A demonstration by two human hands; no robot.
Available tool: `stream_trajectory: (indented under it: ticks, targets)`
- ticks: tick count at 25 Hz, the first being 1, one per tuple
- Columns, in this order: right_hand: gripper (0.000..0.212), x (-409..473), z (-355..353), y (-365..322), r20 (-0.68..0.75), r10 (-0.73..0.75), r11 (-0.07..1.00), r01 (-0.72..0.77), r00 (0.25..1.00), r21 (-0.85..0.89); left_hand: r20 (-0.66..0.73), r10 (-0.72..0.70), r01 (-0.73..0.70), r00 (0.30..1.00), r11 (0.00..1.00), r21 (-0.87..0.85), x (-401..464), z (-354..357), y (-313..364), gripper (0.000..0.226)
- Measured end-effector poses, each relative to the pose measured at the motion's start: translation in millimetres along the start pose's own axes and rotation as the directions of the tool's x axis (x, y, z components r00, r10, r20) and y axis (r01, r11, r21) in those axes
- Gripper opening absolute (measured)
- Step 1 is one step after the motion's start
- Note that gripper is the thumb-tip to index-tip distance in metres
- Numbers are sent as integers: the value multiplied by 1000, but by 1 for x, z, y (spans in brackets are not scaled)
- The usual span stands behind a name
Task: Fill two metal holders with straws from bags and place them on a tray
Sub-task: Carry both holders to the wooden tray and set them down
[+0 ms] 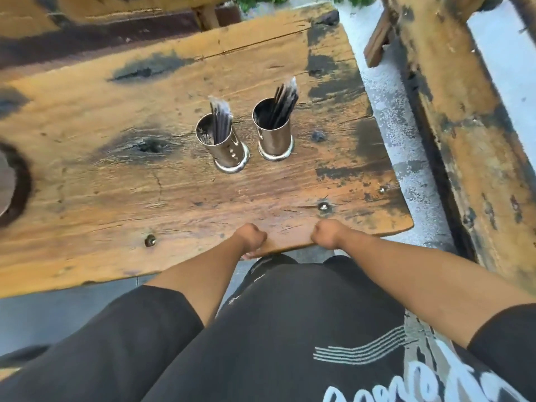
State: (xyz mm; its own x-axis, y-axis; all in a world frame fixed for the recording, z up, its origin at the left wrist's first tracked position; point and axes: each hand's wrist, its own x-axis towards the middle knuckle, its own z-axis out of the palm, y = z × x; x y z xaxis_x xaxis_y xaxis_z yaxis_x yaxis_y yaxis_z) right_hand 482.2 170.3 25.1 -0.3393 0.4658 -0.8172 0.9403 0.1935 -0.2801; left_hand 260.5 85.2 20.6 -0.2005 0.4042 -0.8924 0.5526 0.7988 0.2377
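Two metal holders, the left holder (224, 143) and right holder (274, 132), stand side by side on a worn wooden table (116, 184), each with dark wrapped straws (282, 104) leaning inside. At the near edge, the left hand (251, 237) and right hand (327, 234) grip the tabletop, fingers curled under.

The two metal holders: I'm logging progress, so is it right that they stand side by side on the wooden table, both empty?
Not empty. The head view shows dark straws in the left holder and straws in the right holder. They do stand side by side on the wooden table.
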Motion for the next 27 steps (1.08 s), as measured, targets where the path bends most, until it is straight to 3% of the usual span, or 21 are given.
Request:
stream_trajectory:
  ticks: [4,7,10,13,17,19,21,22,25,27]
  targets:
    - [40,24,-4,-59,28,4,999,-3,1000,-43,-22,-54,51,998,991,-122,12,-42,-49,35]
    - [39,25,-15,-62,22,19,999,-19,1000,-28,-13,-40,37,999,986,-162,7,-43,-50,23]
    - [26,42,-19,-85,9,29,999,-29,1000,-25,4,-28,28,1000,983,-181,13,-62,-58,27]
    - [29,51,-26,-94,19,43,998,-44,999,33,-3,-23,22,1000,969,-246,20,-71,-59,20]
    - [29,61,-37,-96,-8,43,998,-43,999,47,-96,-26,-8,995,943,-333,32,-85,-58,16]
    - [25,69,-47,-89,-62,62,994,-57,996,90,-184,-46,-26,982,928,-371,38,-94,-55,23]
    - [17,74,-62,-84,-124,100,985,-80,987,152,-226,-37,-58,973,915,-400,42,-106,-48,47]
    - [22,79,-70,-81,-157,113,975,-79,981,210,-237,-10,-91,972,907,-410,44,-113,-43,60]
    - [85,86,-96,-77,-247,167,892,-39,955,450,-326,13,-190,945,835,-517,53,-134,-24,93]
    - [108,95,-109,-77,-296,170,849,12,940,528,-392,5,-253,920,771,-584,59,-149,-12,107]
